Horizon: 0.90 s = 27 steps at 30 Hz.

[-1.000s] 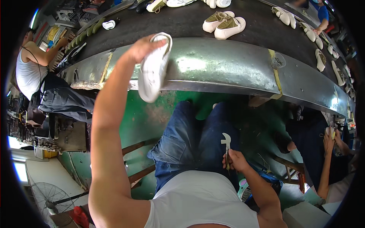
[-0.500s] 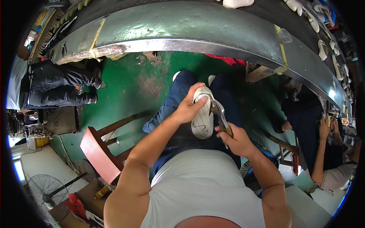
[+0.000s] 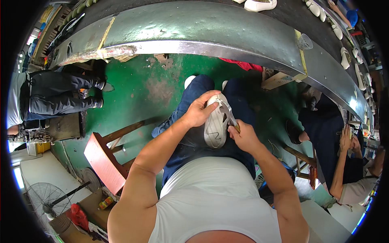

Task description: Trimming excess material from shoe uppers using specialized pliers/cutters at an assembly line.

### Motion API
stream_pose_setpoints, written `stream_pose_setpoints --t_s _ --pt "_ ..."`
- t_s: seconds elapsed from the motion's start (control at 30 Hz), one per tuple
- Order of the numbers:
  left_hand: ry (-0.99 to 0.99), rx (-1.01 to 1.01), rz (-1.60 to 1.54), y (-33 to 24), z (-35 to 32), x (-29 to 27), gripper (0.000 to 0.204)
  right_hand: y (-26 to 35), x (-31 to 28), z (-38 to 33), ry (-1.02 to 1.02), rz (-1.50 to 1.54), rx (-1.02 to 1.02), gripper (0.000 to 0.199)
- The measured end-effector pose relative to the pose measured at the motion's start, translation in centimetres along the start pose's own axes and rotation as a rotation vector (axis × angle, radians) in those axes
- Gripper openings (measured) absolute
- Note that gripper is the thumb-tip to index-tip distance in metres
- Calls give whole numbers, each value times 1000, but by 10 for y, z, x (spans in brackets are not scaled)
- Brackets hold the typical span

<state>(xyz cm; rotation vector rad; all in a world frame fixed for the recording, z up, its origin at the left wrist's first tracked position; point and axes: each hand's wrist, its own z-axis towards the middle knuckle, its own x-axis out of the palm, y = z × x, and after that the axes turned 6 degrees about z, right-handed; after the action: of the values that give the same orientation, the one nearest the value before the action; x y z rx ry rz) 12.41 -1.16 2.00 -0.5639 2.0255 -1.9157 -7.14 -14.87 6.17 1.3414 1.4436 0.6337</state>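
Shoe (image 3: 214,130) points its scribbled end toward you, long axis running outward; your left hand (image 3: 199,111) grips its far end (your right hand (image 3: 245,137) clasps a metal tool (image 3: 231,117)).

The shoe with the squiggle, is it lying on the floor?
No, the left hand holds the shoe over the person's jeans.

This is a shoe workshop. Pale shoes (image 3: 345,60) line the bench (image 3: 194,28) at far right. A co-worker (image 3: 60,104) is at left.
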Motion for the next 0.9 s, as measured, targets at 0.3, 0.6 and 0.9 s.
stream_pose_setpoints --t_s 0.3,0.6,0.9 --pt "-33 -224 -193 -22 4 14 42 33 -27 -24 -69 -402 -47 21" --pt "70 -183 -41 -21 20 17 48 51 -39 -35 -141 262 3 30" --pt "155 -465 -126 6 38 5 63 -3 -31 5 56 151 378 39"
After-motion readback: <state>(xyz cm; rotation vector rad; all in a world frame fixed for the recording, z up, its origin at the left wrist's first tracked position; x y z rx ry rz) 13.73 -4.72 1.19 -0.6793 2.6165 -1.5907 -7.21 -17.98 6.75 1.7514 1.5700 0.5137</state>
